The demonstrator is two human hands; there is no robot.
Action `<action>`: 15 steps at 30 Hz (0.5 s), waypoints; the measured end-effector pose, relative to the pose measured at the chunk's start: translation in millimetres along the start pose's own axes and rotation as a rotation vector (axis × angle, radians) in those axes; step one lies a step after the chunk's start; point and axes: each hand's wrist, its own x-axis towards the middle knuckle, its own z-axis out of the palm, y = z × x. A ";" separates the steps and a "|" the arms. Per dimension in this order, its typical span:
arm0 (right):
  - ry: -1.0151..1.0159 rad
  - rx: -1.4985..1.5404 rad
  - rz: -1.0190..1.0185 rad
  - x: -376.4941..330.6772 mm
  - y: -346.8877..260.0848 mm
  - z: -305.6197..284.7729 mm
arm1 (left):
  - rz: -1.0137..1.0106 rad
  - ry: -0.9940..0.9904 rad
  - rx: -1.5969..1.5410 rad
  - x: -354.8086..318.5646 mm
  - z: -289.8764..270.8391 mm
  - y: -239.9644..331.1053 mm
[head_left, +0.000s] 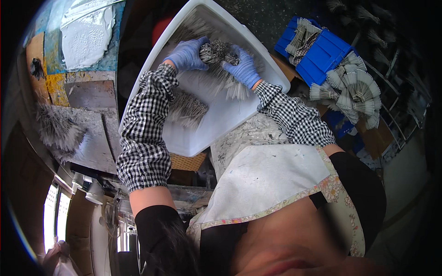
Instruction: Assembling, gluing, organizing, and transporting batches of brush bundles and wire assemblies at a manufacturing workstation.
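My left hand [188,54], in a blue knitted glove, is curled round the side of a bundle of wire-stemmed bristle tufts [214,50]. The bundle's twisted metal ends point up towards me. From the other side my right hand [244,69], gloved alike, closes on the same cluster, its thumb by the wire ends. Some fingertips are hidden behind the bundle. Both hands are inside a white plastic tub [184,146]. Pale bristles spread below the right hand, and another pile of tufts [188,110] lies in the tub nearer to me.
Right of the tub stands a blue plastic bin [322,57] with tufts in it. Fanned strips of pale bristles [357,89] lie beside it. On the left, a stained work table [92,89] carries a white pasty patch [87,39] and a bristle heap [60,131].
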 end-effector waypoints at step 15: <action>-0.074 0.131 -0.190 -9.7 -48.4 -28.4 | 0.067 0.347 -0.036 -47.9 -10.4 34.3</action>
